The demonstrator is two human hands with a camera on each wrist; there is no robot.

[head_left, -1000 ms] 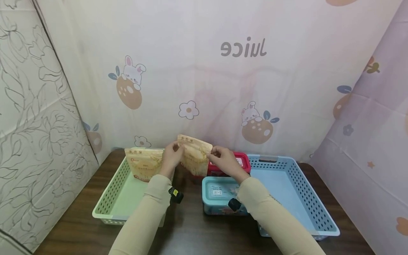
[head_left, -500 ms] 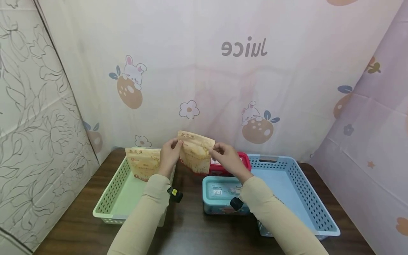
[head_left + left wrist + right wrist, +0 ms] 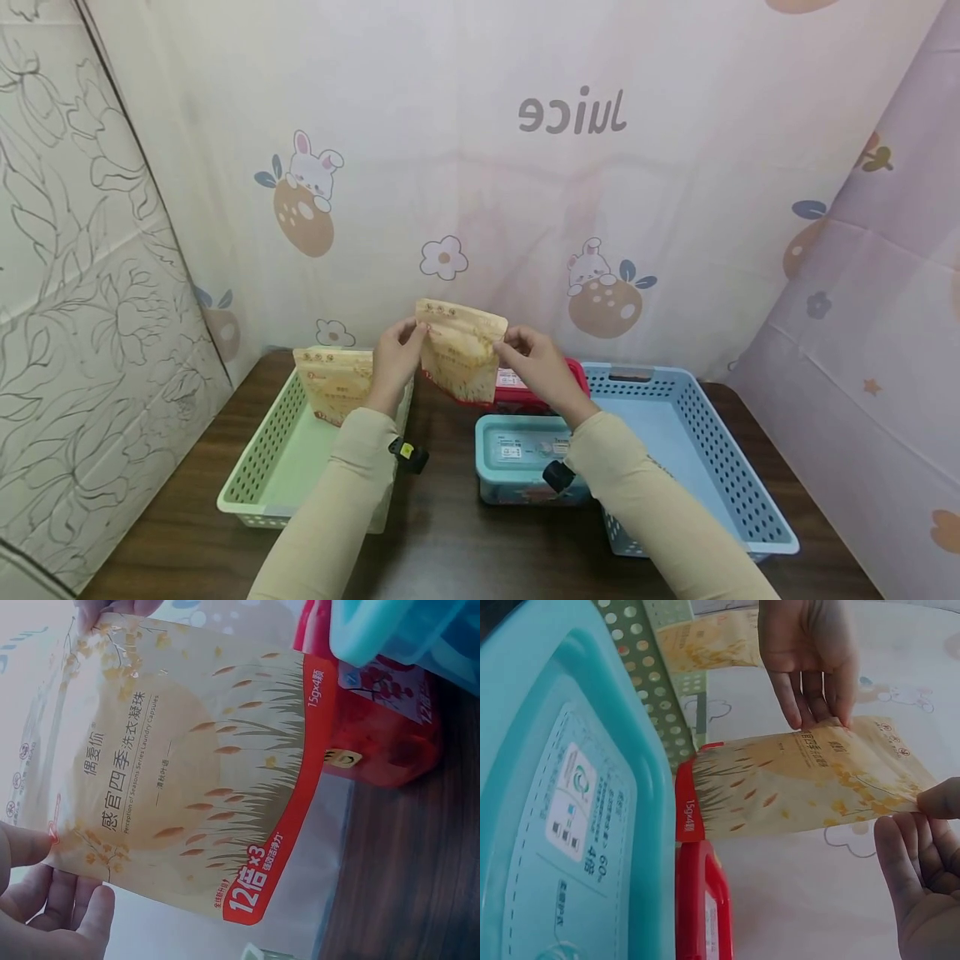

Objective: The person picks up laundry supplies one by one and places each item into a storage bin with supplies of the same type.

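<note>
Both hands hold up a yellow pouch of laundry capsules (image 3: 459, 350) with a red bottom band, above the table between the two baskets. My left hand (image 3: 396, 365) pinches its left edge between thumb and fingers. At the opposite edge, my right hand (image 3: 538, 367) pinches the pouch near its top corner. In the left wrist view the pouch's printed front (image 3: 187, 765) faces the camera. A similar yellow pouch (image 3: 333, 387) stands upright in the green basket (image 3: 251, 479), partly hidden behind my left hand and wrist.
A teal lidded box (image 3: 517, 458) sits in front of a red lidded box (image 3: 525, 396), which the pouch and right hand partly cover. To the right lies a blue basket (image 3: 712, 467). Dark wood tabletop (image 3: 450, 542) shows at the front; a printed curtain (image 3: 480, 208) hangs behind.
The held pouch has risen a little and turned flatter toward the head camera. Both hands have moved slightly apart, still pinching its edges. The baskets and boxes have not moved.
</note>
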